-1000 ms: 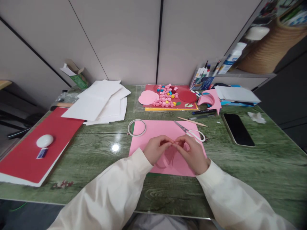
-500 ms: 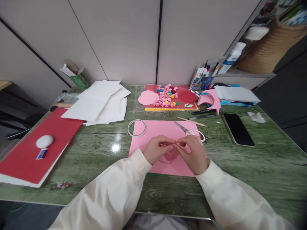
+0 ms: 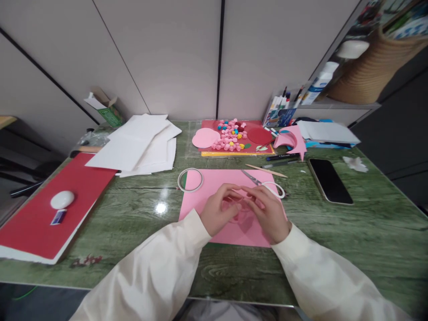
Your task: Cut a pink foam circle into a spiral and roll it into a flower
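Observation:
Over a pink sheet of paper (image 3: 197,207), my left hand (image 3: 218,213) and my right hand (image 3: 268,214) meet with curled fingers, fingertips nearly touching. Between them is a small pink paper piece (image 3: 238,209), gripped by both hands. Its shape is partly hidden by the fingers and blends with the sheet below. White-handled scissors (image 3: 257,180) lie at the sheet's upper right, just beyond my right hand. A roll of tape (image 3: 190,180) rests on its upper left corner.
Behind the sheet, several small pink, blue and yellow pieces (image 3: 230,136) lie on a red pack (image 3: 203,125). A wooden stick (image 3: 266,170), pens (image 3: 282,157) and a phone (image 3: 330,180) are to the right. White papers (image 3: 133,140) and a red board (image 3: 80,187) occupy the left.
My fingers have shifted from a tight pinch to a more rounded hold around the pink paper piece. The view has moved slightly; the other things on the table stay put.

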Tool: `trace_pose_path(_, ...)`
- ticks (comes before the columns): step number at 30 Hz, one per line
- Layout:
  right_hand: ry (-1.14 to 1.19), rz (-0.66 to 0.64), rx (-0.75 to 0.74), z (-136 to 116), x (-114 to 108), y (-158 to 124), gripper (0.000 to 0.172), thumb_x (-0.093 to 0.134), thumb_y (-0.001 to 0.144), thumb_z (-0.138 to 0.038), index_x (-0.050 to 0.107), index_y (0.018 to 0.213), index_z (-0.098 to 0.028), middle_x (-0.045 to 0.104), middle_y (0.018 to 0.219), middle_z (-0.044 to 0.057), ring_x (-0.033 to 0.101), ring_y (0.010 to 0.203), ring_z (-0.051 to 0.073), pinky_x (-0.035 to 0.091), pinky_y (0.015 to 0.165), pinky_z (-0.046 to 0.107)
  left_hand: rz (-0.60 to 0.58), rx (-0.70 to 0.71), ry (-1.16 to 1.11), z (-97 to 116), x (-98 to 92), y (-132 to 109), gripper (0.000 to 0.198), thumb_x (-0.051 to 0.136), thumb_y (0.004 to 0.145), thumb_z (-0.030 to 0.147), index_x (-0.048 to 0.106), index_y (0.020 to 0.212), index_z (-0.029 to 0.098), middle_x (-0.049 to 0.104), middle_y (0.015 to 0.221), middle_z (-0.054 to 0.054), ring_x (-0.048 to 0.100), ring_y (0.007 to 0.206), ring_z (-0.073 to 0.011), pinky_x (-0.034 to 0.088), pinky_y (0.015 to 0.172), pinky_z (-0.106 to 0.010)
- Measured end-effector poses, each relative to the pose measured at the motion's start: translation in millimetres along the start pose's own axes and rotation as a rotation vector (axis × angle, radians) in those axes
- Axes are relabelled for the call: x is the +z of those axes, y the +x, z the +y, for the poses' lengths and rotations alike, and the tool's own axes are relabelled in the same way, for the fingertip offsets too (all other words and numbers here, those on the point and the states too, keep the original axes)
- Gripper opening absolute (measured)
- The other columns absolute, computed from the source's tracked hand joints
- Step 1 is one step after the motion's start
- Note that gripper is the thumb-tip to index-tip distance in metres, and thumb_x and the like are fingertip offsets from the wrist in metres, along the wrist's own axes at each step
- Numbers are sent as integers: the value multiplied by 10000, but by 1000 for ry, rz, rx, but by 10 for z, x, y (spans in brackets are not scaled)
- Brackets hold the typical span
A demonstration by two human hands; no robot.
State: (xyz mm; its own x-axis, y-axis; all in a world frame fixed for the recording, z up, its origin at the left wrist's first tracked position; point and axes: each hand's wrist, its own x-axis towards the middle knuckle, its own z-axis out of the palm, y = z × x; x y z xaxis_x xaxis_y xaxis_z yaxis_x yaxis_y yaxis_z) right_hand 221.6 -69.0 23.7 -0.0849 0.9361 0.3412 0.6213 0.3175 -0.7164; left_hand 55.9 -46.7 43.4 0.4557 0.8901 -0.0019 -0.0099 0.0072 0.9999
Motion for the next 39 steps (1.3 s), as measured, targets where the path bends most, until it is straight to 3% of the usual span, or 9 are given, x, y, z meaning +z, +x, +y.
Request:
trace_pose_path(5, 53, 19, -90, -17, 3, -36, 234, 491, 820, -165, 628, 971, -278, 542, 818, 29, 536, 773, 163, 456, 678, 309, -21, -204, -374, -113, -24, 61, 348, 568, 718, 209, 458, 1048, 193, 601, 825, -23, 572, 791, -132, 433, 753, -292)
trace_pose_path(10, -52, 96, -140, -15, 2, -56, 148, 551, 782, -184, 652, 865, -251, 529, 803, 39, 528, 767, 175, 450, 671, 333, -74, -304, -363, -177, 7, 88, 387, 662, 641, 270, 489, 970, 163, 591, 823, -39, 577, 723, -136, 460, 639, -284)
trace_pose_path(15, -170, 140, -238, 12, -13, -67, 58, 612, 728, -212, 658, 744, -245, 530, 816, 45, 518, 765, 188, 417, 679, 364, -105, -273, -343, -194, 41, 87, 394, 714, 579, 272, 504, 886, 140, 555, 734, -13, 552, 681, -111, 464, 596, -251)
trace_pose_path(21, -110, 76, -220, -21, -17, -75, 64, 623, 702, -199, 601, 643, -213, 510, 820, 41, 497, 777, 192, 409, 690, 360, -151, -197, -279, -194, 28, 92, 365, 726, 556, 215, 541, 857, 123, 569, 771, -31, 550, 736, -113, 445, 653, -253)
trace_pose_path(30, -68, -11, -226, -38, -14, -71, 85, 619, 693, -230, 568, 630, -203, 503, 803, 38, 486, 765, 191, 410, 679, 343, -190, -132, -78, -135, 17, 74, 333, 713, 570, 217, 559, 849, 121, 591, 721, -29, 552, 679, -108, 419, 665, -247)
trace_pose_path(39, -95, 3, -226, -80, -27, -64, 54, 597, 704, -194, 548, 682, -201, 503, 825, 45, 490, 786, 197, 407, 700, 361, -153, -191, -203, -181, 16, 84, 376, 729, 545, 204, 550, 866, 125, 591, 691, -16, 563, 662, -105, 436, 666, -255)
